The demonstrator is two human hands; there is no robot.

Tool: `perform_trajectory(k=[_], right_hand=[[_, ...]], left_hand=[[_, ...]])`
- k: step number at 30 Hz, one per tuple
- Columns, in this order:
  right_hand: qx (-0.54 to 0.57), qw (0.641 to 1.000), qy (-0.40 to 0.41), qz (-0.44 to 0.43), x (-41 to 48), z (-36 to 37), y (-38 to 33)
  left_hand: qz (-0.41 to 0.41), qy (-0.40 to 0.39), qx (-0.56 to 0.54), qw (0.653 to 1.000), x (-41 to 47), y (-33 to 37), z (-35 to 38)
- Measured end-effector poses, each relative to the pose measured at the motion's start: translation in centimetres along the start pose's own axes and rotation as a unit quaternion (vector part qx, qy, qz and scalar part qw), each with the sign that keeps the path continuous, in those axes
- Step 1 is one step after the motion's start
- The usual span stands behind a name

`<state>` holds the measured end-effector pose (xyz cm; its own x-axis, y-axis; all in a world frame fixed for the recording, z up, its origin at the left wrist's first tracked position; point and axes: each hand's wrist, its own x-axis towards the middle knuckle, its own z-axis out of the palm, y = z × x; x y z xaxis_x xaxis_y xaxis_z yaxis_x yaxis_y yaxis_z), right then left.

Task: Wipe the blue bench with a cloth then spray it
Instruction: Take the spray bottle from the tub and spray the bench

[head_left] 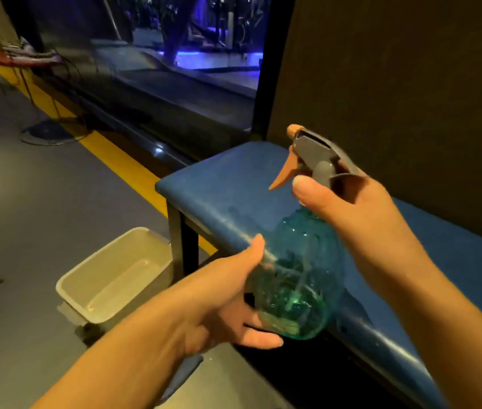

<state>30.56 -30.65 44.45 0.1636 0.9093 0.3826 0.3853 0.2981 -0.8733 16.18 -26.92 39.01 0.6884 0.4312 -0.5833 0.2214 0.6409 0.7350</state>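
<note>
A teal see-through spray bottle (295, 278) with a grey head and orange trigger hangs over the front edge of the blue padded bench (228, 184). My right hand (340, 202) grips the bottle's neck just under the spray head, nozzle pointing up and left. My left hand (230, 299) cups the round lower body from the left and below, thumb on its side. A blue cloth (183, 376) lies on the floor under my left forearm, mostly hidden.
A white plastic tub (115, 276) sits on the grey floor left of the bench's black leg (177, 240). A yellow floor stripe (109, 154) runs along a dark glass wall. A fan base (48, 132) stands far left. A dark wall backs the bench.
</note>
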Motion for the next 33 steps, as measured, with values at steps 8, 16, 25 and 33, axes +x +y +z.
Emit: perform_trajectory(k=[8, 16, 25, 33], right_hand=[[-0.130, 0.986, 0.008, 0.104, 2.5, -3.3, 0.8], [-0.184, 0.979, -0.023, 0.089, 3.4, -4.2, 1.5], [-0.190, 0.950, -0.143, 0.201, 4.1, -5.3, 2.7], [-0.229, 0.912, -0.186, 0.285, 4.5, -5.7, 1.6]], left_hand=[[-0.016, -0.093, -0.140, 0.986, 3.0, 0.3, 5.3], [0.131, -0.086, 0.033, 0.987, 3.5, 0.0, 6.6], [0.131, -0.095, 0.027, 0.986, 5.0, -0.2, 7.8], [0.134, -0.135, 0.018, 0.982, 5.5, -0.7, 8.4]])
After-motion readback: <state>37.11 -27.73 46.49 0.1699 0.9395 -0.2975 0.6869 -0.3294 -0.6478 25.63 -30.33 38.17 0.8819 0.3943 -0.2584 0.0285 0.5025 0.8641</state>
